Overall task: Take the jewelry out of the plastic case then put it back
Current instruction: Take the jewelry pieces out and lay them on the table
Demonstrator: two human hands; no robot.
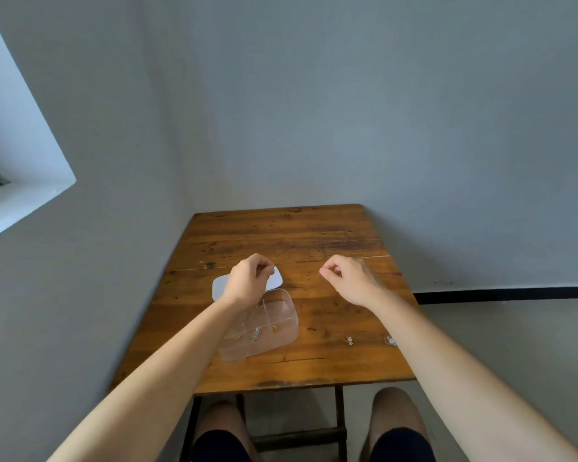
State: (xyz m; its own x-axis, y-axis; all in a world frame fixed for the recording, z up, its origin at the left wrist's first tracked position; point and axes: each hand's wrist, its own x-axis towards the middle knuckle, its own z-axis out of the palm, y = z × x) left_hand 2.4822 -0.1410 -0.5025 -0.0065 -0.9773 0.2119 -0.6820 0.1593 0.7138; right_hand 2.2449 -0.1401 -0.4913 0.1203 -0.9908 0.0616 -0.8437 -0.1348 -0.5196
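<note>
We hold both hands raised over the counter (331, 235), each one closed in a fine pinch. The left hand (247, 281) is above the far end of the plastic case (281, 323), and a very thin chain (260, 300) seems to hang from its fingers down toward the case. The right hand (349, 281) pinches something small at its fingertips, probably the other end of the same chain, but the thread between the two hands is too thin for us to see, so we cannot say for sure.

We think the hands are kept apart and high so that the chain stays stretched and does not tangle.

The case stands open near the left edge of the counter, and its white lid (219, 286) lies just behind it, out of the way. Inside the case we see one silver piece (256, 334) and one small golden piece (274, 328). Two other small pieces (349, 340) (390, 341) lie on the bare wood to the right of the case, well apart from it, likely so that they cannot mix.

In our judgement the jewelry is only partly taken out.
</note>
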